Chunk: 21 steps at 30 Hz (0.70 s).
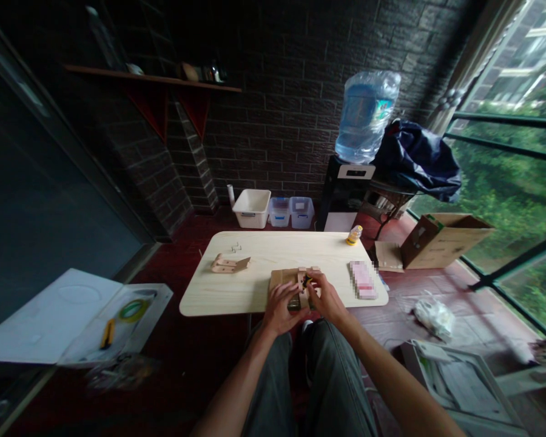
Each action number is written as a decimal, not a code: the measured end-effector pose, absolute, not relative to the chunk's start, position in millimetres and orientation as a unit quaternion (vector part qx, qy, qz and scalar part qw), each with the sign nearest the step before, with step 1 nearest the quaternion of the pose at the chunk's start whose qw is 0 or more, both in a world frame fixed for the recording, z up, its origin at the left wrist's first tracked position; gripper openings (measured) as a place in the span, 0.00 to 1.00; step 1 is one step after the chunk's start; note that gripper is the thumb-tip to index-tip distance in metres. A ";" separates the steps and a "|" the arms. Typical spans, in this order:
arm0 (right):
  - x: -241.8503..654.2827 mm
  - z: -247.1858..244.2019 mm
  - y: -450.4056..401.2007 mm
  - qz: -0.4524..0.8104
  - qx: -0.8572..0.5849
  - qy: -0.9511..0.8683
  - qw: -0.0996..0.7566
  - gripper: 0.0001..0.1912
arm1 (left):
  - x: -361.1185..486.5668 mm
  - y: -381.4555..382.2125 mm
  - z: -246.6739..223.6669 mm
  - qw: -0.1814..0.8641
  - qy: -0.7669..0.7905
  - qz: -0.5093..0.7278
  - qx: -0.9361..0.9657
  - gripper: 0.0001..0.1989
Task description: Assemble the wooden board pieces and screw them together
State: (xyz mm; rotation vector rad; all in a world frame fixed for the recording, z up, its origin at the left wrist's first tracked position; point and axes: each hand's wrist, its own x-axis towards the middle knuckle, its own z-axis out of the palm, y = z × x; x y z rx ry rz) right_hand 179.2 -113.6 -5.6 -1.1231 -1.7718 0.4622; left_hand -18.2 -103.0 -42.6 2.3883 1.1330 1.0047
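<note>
At the table's near edge, a light wooden part (303,298) lies on a piece of brown cardboard (282,277). My left hand (282,308) rests over its left side, fingers bent and thumb toward me, steadying it. My right hand (326,296) pinches a small black-and-yellow tool (306,281) against the top of the wooden part; its tip is hidden. Farther left on the table is another wooden piece (230,264) with an upright end. Several small screw-like pieces (236,247) stand behind it.
The pale table (200,297) also holds a yellow-capped bottle (353,235) and a pink pixelated item (363,280). Plastic bins (252,209) and a water dispenser (349,188) stand behind. On the floor are a cardboard box (437,243) at right and an opened white case (113,321) at left.
</note>
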 end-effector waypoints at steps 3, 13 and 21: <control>177.3 -9.4 -109.9 0.186 -0.455 -0.729 0.477 0.17 | -17.6 -101.8 -43.9 0.156 0.399 0.353 0.832 0.27; 177.9 -12.8 -105.7 0.186 -0.459 -0.723 0.482 0.17 | -17.9 -100.3 -43.9 0.160 0.397 0.339 0.838 0.28; 179.6 -14.8 -111.4 0.168 -0.457 -0.725 0.487 0.21 | -18.4 -102.1 -42.0 0.157 0.393 0.337 0.841 0.27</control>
